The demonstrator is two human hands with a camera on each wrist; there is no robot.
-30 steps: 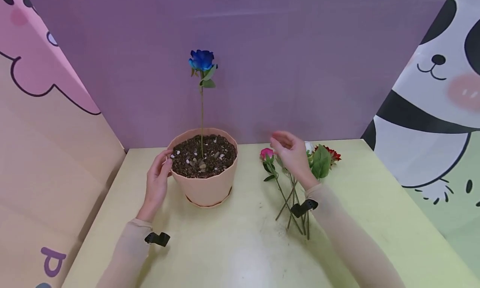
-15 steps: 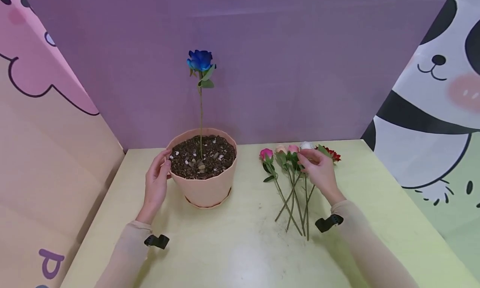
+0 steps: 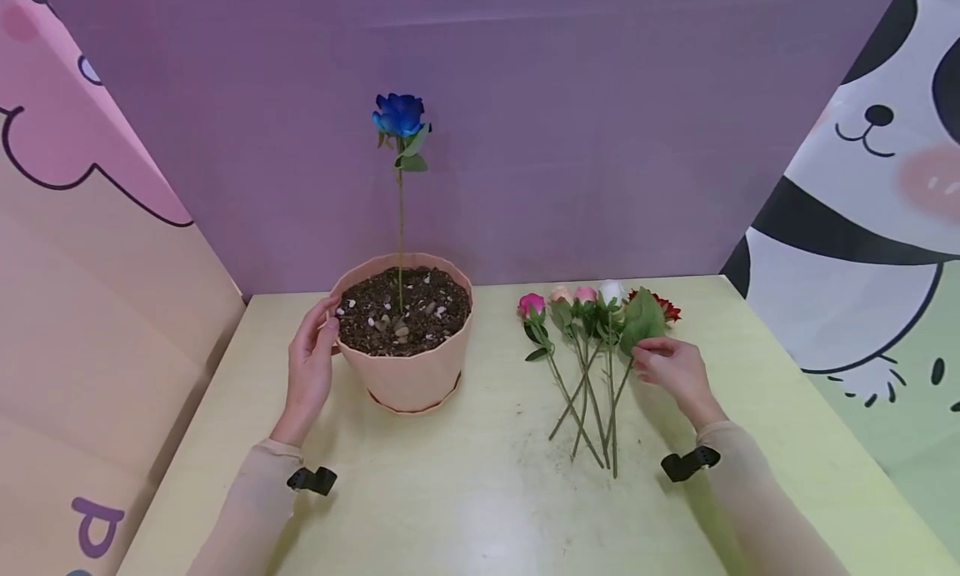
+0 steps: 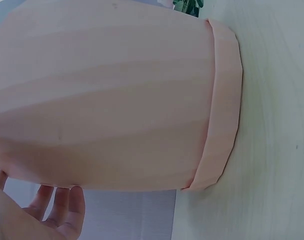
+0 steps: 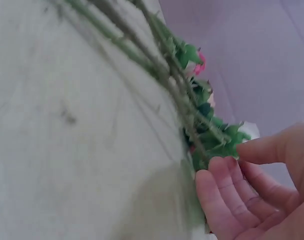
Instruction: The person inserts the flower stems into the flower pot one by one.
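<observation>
A pink flower pot (image 3: 412,380) of dark soil stands left of the table's middle, with a blue rose (image 3: 400,116) upright in it. My left hand (image 3: 309,368) holds the pot's left side near the rim; in the left wrist view its fingertips (image 4: 77,200) touch the wall. At the right, my right hand (image 3: 675,372) pinches the red flower (image 3: 666,307) low at its large green leaf (image 3: 642,319), near the stem. Leaf and fingers partly hide the exact grip. In the right wrist view the thumb and curled fingers (image 5: 224,192) close around the greenery.
Beside the red flower lie a magenta rose (image 3: 532,304), a peach rose (image 3: 560,294), a pink rose (image 3: 585,294) and a white rose (image 3: 611,291), their stems crossing. A purple wall (image 3: 600,142) rises behind the pale table (image 3: 465,493). Soil specks dot the tabletop.
My right hand has moved right and toward me, from above the roses to the red flower's leaf and stem. My left hand stays at the pot.
</observation>
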